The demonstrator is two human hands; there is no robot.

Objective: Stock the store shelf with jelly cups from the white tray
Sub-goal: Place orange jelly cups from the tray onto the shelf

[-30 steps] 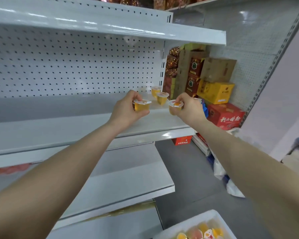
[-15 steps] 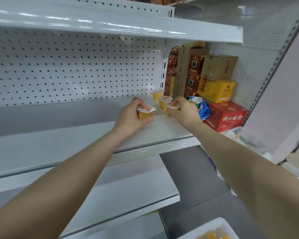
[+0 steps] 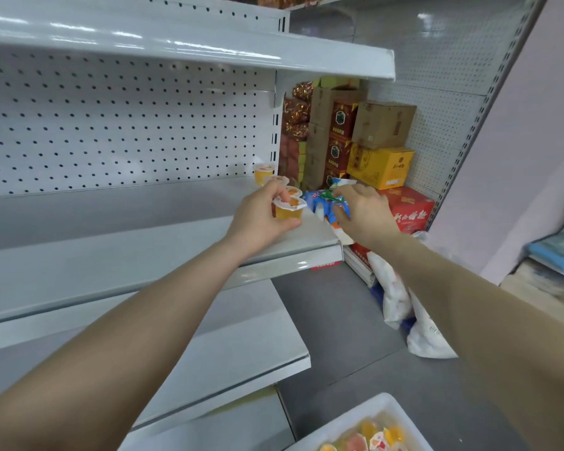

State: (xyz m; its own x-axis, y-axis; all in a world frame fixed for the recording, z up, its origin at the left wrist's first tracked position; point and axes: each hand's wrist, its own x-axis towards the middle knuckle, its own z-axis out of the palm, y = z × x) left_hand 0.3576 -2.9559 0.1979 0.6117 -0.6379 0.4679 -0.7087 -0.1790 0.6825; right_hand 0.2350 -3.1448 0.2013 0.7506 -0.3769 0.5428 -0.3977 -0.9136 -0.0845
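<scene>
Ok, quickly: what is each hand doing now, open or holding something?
Left hand: holds a jelly cup.
Right hand: open, fingers loosely curled, holds nothing.

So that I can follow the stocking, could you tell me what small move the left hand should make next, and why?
Probably set down and release the jelly cup that the left hand pinches: it is just in front of three cups lined up on the shelf.
</scene>
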